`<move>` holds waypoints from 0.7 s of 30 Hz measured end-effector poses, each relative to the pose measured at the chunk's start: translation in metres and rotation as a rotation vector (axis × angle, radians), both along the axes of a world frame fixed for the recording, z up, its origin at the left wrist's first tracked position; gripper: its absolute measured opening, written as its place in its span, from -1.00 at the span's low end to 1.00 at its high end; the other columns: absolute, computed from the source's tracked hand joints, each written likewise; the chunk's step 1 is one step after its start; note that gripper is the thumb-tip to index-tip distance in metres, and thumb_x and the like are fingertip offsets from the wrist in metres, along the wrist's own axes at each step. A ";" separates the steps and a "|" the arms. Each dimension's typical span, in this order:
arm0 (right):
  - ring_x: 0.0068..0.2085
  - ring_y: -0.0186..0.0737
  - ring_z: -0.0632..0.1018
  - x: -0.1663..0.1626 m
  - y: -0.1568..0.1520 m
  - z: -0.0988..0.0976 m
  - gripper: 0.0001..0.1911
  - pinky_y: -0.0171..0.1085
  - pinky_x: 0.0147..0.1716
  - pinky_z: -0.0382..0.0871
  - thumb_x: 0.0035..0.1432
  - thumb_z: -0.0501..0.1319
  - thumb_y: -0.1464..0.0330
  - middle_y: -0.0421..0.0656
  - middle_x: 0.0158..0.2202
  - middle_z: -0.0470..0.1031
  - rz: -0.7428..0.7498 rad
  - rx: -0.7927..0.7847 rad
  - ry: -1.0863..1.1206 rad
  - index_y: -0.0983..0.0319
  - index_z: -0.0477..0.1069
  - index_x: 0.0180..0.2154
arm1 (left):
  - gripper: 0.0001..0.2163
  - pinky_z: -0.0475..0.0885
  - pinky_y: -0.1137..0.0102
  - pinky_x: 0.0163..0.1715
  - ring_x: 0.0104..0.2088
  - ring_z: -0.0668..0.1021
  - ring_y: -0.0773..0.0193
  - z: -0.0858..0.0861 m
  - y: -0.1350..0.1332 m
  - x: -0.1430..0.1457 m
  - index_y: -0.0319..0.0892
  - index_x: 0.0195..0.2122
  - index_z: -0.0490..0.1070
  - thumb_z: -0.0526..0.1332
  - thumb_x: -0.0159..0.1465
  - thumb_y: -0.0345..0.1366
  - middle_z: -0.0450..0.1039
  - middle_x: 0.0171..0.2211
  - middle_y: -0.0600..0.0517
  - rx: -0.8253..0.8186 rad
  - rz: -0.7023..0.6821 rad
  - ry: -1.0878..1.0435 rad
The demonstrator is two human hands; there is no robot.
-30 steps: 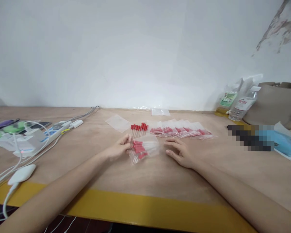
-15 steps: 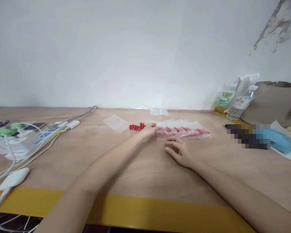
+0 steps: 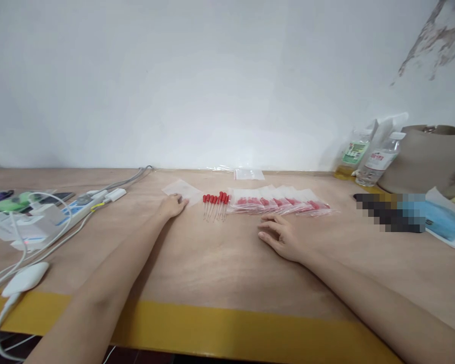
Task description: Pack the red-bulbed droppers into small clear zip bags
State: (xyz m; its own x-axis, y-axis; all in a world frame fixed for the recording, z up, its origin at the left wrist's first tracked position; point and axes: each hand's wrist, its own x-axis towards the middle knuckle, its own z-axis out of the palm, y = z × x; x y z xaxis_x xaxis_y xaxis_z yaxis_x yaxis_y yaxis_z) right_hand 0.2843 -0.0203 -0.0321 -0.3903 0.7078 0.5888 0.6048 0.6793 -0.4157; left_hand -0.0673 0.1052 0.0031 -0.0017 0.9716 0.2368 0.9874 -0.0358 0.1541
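My left hand (image 3: 173,205) lies over the near edge of a clear plastic bag (image 3: 181,188), its fingers slightly apart and touching the bag. Just right of it, several small tools with red handles and thin pale shafts (image 3: 215,202) lie side by side, shafts toward me; their exact kind is too small to tell. Beyond them a row of overlapping zip bags (image 3: 276,199) shows red pieces through the plastic. My right hand (image 3: 281,236) rests on the table just in front of these bags, fingers loosely curled and apart, holding nothing.
Another zip bag (image 3: 249,174) lies against the wall. On the left are a power strip (image 3: 81,205), chargers and white cables. Two bottles (image 3: 379,161), a grey-brown bag (image 3: 428,156) and a blue packet (image 3: 445,215) stand or lie at the right. The table (image 3: 220,273) has a yellow front edge.
My left hand has moved left from the near end of the filled bags to the single clear bag, uncovering the red-handled tools. The right hand has stayed in place.
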 end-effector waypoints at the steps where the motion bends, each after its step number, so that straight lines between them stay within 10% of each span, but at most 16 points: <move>1: -0.06 -0.10 0.40 0.000 0.000 0.000 -0.77 -0.08 -0.10 0.33 0.13 0.09 0.25 -0.04 -0.10 0.33 0.002 -0.003 -0.004 0.18 0.40 -0.21 | -0.66 0.26 0.30 -0.17 -0.10 0.42 0.00 -0.002 0.000 -0.001 -0.24 -0.27 0.44 0.00 0.18 -0.12 0.43 -0.14 -0.18 -0.004 0.012 0.018; 9: -0.05 -0.10 0.38 0.001 0.000 0.000 -0.78 -0.08 -0.08 0.31 0.12 0.10 0.28 -0.04 -0.09 0.31 0.006 0.000 -0.028 0.18 0.39 -0.20 | -0.65 0.23 0.23 -0.20 -0.19 0.44 -0.04 0.017 -0.031 0.023 -0.27 -0.42 0.48 -0.05 0.21 -0.21 0.45 -0.27 -0.22 0.143 0.042 0.127; 15: -0.08 -0.10 0.39 0.001 0.001 -0.003 -0.79 -0.08 -0.10 0.32 0.12 0.10 0.28 -0.04 -0.12 0.33 0.002 0.009 -0.015 0.18 0.39 -0.21 | -0.68 0.27 0.38 -0.45 -0.49 0.47 0.20 0.031 -0.113 0.084 -0.22 -0.57 0.46 0.03 0.19 -0.19 0.44 -0.55 -0.06 -0.053 -0.441 -0.198; 21: -0.12 -0.13 0.42 0.000 0.002 -0.001 -0.80 -0.11 -0.14 0.34 0.12 0.10 0.28 -0.04 -0.17 0.37 -0.015 0.039 0.026 0.20 0.41 -0.24 | -0.60 0.23 0.24 0.01 0.09 0.29 0.06 0.016 -0.142 0.085 -0.06 0.00 0.33 0.14 0.15 -0.09 0.24 0.10 -0.06 -0.284 -0.864 -0.379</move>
State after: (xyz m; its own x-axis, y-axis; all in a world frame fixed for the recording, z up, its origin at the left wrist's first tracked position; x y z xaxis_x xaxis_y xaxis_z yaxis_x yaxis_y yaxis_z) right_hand 0.2845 -0.0183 -0.0333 -0.3637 0.6896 0.6262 0.6043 0.6862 -0.4048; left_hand 0.0181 -0.0365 0.0193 0.7081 0.6950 0.1250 0.5223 -0.6346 0.5697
